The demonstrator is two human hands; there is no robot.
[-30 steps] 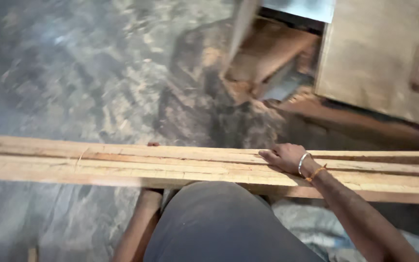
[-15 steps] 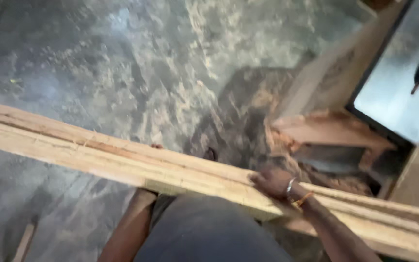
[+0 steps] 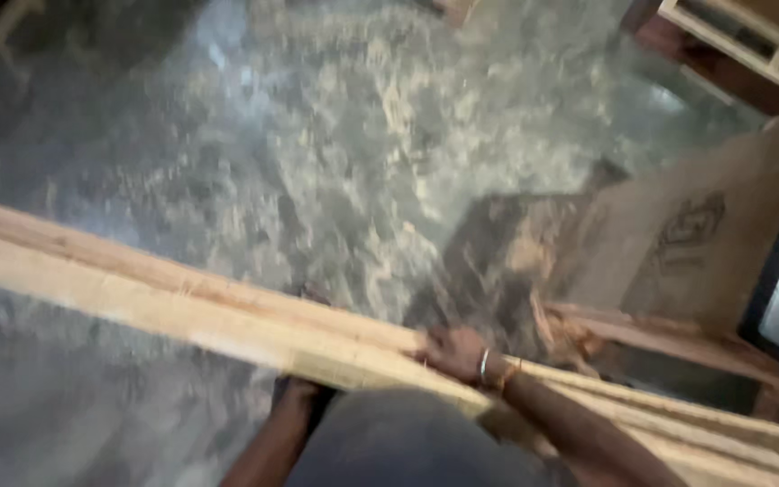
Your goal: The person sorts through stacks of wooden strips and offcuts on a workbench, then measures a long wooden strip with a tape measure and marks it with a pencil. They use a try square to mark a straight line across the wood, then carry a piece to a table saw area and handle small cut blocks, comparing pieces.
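Right hand (image 3: pixel 451 350) lies palm-down, fingers spread forward; left hand (image 3: pixel 297 394) reaches low, largely hidden.

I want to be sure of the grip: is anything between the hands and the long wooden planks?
Nothing visible. The right hand lies flat on top of the planks, touching the wood directly. The left hand reaches under them from below; its contact is hidden by the planks, so nothing can be seen there either way.
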